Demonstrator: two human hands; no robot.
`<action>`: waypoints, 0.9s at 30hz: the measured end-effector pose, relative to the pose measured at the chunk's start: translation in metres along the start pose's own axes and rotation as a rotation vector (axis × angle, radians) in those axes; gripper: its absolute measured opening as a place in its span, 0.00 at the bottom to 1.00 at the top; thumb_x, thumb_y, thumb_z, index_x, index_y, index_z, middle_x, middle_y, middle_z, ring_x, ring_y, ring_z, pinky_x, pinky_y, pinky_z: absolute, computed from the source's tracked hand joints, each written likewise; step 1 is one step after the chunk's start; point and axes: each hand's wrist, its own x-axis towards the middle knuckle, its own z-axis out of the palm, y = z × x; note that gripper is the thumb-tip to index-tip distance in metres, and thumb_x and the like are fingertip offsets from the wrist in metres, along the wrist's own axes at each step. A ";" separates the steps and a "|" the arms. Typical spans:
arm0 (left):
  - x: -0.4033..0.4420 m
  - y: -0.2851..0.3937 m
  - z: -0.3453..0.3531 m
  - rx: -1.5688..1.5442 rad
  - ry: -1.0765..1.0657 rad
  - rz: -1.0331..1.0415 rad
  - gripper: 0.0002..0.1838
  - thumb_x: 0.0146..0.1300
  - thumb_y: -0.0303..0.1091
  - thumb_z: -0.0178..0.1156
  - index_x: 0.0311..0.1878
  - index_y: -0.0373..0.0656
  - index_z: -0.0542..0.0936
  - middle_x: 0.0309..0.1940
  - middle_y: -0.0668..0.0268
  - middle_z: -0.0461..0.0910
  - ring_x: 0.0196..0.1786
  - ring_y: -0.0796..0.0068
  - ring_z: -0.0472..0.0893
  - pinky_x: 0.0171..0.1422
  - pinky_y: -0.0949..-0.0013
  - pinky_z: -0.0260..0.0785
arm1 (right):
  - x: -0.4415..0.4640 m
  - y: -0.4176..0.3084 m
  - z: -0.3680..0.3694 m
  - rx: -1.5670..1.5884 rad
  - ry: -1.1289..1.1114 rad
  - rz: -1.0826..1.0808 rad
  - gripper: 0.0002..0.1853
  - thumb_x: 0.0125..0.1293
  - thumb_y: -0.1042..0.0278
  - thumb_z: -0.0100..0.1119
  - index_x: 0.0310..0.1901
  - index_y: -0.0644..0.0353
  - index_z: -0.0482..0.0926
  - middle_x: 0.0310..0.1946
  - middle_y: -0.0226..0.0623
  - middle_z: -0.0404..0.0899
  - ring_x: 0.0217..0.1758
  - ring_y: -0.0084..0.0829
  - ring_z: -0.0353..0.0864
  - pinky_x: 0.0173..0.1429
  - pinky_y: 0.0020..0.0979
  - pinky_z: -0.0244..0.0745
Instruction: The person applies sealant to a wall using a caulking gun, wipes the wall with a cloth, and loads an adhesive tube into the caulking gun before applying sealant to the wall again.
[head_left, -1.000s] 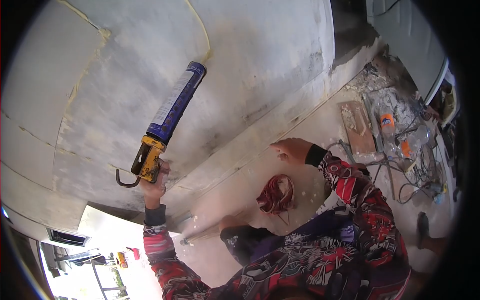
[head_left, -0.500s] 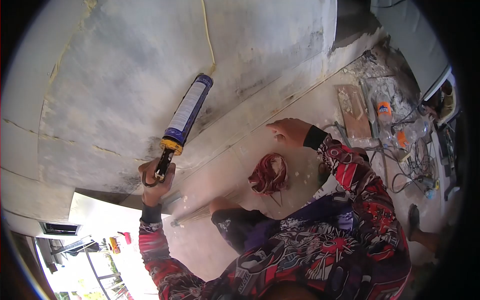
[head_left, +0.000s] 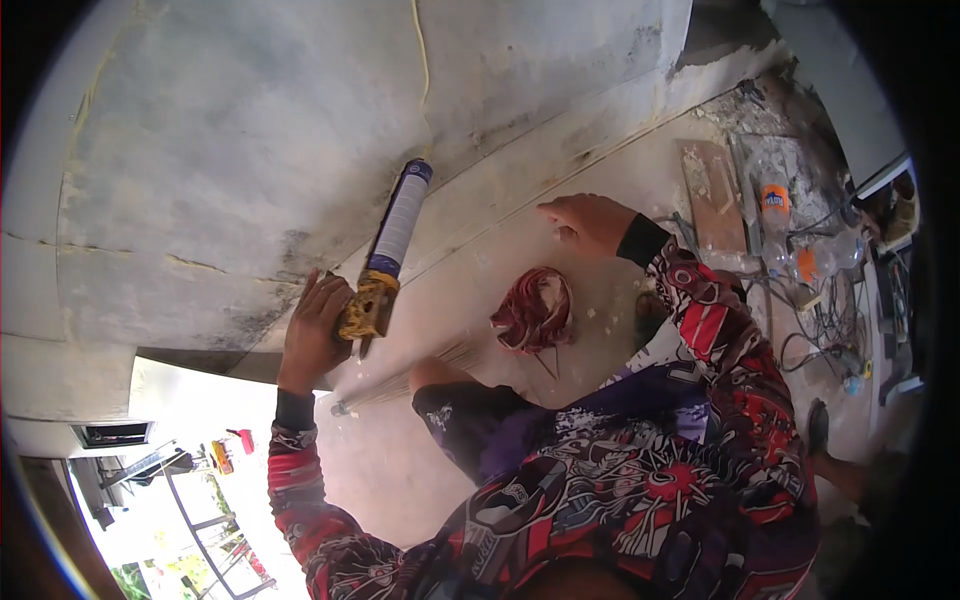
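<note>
My left hand (head_left: pixel 317 325) is closed round the handle end of a caulking gun (head_left: pixel 370 308), which has a worn yellow frame. A blue and white sealant cartridge (head_left: pixel 398 225) lies in the gun, its far end at the wall (head_left: pixel 260 160). A cream bead of sealant (head_left: pixel 423 60) runs up the wall from near that end. To the right, my right hand (head_left: pixel 590 222) hovers with its fingers loosely bent and nothing visible in them. Below it, a crumpled red cloth (head_left: pixel 535 310) lies on the floor.
At the right stand plastic bottles with orange labels (head_left: pixel 775 200), beside a brown board (head_left: pixel 712 195) and tangled cables (head_left: pixel 815 340). Thin rods (head_left: pixel 410 378) lie near my knee. Another person's leg (head_left: pixel 838 475) shows at lower right. Bright daylight enters at lower left.
The caulking gun has turned and shifted slightly right and down along the wall, and the sealant bead reaches lower. My left hand's grip has rolled round. The right hand has barely moved.
</note>
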 end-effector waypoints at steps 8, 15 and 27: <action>-0.001 0.031 0.054 0.205 -0.094 0.083 0.19 0.56 0.20 0.63 0.51 0.36 0.74 0.53 0.51 0.76 0.66 0.46 0.74 0.81 0.40 0.59 | -0.006 0.008 0.006 -0.068 -0.125 0.078 0.22 0.67 0.63 0.58 0.61 0.60 0.79 0.51 0.50 0.84 0.55 0.53 0.83 0.59 0.51 0.77; 0.007 0.038 0.124 -0.046 -0.089 0.089 0.19 0.54 0.19 0.62 0.51 0.36 0.74 0.52 0.50 0.76 0.65 0.45 0.75 0.81 0.39 0.58 | -0.008 0.003 0.025 -0.139 -0.380 0.193 0.20 0.63 0.57 0.58 0.51 0.60 0.85 0.51 0.55 0.85 0.55 0.56 0.85 0.60 0.51 0.79; 0.241 0.073 0.211 -0.037 0.022 0.453 0.08 0.58 0.27 0.60 0.41 0.38 0.75 0.38 0.54 0.78 0.52 0.52 0.79 0.69 0.49 0.70 | -0.030 0.029 -0.033 -0.213 -0.294 0.500 0.17 0.64 0.60 0.56 0.48 0.61 0.85 0.48 0.53 0.86 0.54 0.54 0.86 0.60 0.50 0.80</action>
